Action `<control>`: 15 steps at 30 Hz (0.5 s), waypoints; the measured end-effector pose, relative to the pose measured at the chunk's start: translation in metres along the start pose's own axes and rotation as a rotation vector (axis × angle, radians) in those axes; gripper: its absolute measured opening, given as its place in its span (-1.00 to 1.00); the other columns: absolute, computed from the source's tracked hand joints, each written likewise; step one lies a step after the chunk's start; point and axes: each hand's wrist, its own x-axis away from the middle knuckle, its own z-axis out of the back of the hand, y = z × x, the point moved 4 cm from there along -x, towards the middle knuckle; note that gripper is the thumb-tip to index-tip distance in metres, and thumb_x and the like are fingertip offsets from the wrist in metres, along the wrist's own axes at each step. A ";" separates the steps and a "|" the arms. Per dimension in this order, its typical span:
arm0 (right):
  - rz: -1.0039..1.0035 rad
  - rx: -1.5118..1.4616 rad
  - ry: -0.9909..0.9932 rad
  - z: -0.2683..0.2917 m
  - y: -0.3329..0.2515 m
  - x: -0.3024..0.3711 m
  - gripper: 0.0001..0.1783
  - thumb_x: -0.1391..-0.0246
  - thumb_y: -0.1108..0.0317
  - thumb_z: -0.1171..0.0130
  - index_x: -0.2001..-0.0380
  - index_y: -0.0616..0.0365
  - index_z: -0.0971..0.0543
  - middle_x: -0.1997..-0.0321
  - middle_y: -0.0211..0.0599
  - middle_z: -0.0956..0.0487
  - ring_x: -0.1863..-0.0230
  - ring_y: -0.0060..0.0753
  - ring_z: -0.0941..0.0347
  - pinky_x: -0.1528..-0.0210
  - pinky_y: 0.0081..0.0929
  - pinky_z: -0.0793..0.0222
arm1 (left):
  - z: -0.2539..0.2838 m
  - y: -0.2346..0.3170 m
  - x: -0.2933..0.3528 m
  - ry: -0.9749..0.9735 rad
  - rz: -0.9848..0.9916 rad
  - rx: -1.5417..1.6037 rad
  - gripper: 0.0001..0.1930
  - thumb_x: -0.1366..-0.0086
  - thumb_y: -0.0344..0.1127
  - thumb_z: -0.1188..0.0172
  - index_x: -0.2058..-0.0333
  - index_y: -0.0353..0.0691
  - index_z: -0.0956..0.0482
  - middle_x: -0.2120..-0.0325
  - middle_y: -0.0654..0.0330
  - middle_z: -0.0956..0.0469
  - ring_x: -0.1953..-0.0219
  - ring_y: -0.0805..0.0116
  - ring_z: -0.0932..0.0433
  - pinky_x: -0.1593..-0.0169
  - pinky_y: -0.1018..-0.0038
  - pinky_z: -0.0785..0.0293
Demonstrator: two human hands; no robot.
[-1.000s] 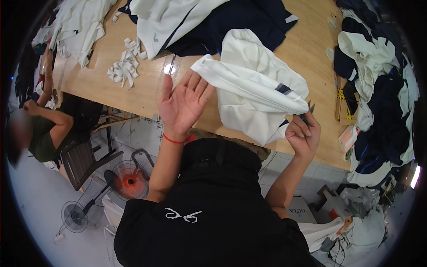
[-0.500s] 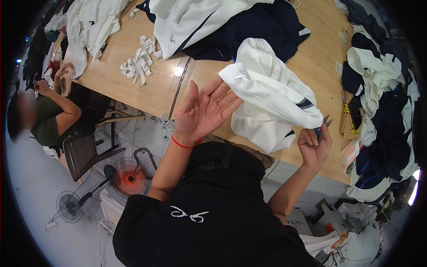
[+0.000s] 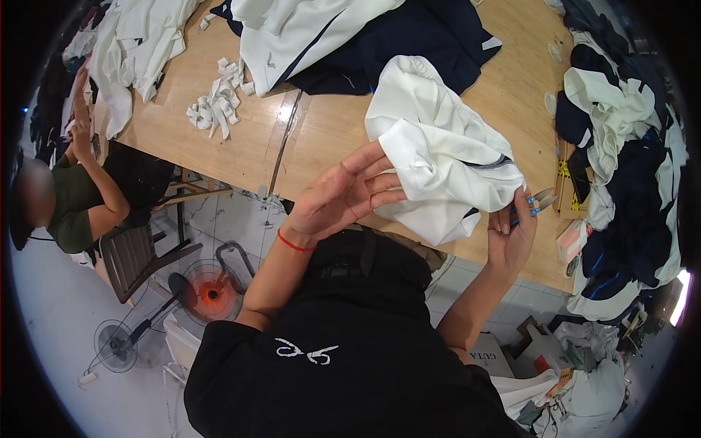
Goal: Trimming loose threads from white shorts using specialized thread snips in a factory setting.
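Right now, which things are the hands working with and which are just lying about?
In hand:
left hand against the white garment
right hand holding small snips

Lying about:
white strips
navy cloth
piled clothes
floor fans

- From my head view I see a black top covering my torso, filling the near middle of the scene.
- It carries a small white embroidered mark [image 3: 307, 352] on the near left, shaped like a pair of scissors.
- The sleeves are short; both forearms are bare from about the elbow outward.
- My left hand [image 3: 343, 198] has a thin red string bracelet [image 3: 295, 243] around the wrist.
- My right hand [image 3: 511, 237] wears no band, ring or glove that I can make out.
- A darker strap or fold crosses the top's far edge; I cannot tell which.
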 end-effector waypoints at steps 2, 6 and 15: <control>0.042 0.087 0.015 -0.008 -0.003 0.005 -0.87 -0.47 0.37 -0.19 0.08 0.20 -0.55 0.55 -0.54 -0.45 0.71 -0.75 -0.07 0.63 -0.65 0.04 | -0.001 -0.002 0.000 -0.006 0.013 -0.005 -0.10 -0.59 0.18 -0.01 -0.58 -0.34 0.10 -0.55 -0.13 -0.10 -0.55 -0.04 -0.20 -0.54 0.09 -0.20; 0.123 0.218 -0.042 -0.031 -0.003 0.021 -0.89 -0.43 0.43 -0.24 0.07 0.22 -0.58 0.50 -0.64 -0.46 0.64 -0.83 -0.12 0.57 -0.70 -0.01 | -0.006 -0.008 -0.003 -0.013 0.007 0.016 -0.15 -0.59 0.12 -0.05 -0.57 -0.33 0.03 -0.53 -0.11 -0.15 -0.52 0.02 -0.26 -0.46 0.14 -0.31; 0.674 0.910 0.038 -0.093 -0.006 0.049 -0.68 -0.20 0.57 -0.41 -0.03 0.19 -0.76 0.06 -0.37 -0.74 0.33 -0.71 -0.51 0.36 -0.72 -0.31 | -0.004 -0.018 -0.012 0.360 -0.151 -0.228 -0.47 -0.51 -0.49 -0.19 -0.40 -0.38 -0.36 -0.17 0.04 -0.61 -0.20 0.34 -0.60 -0.22 0.40 -0.56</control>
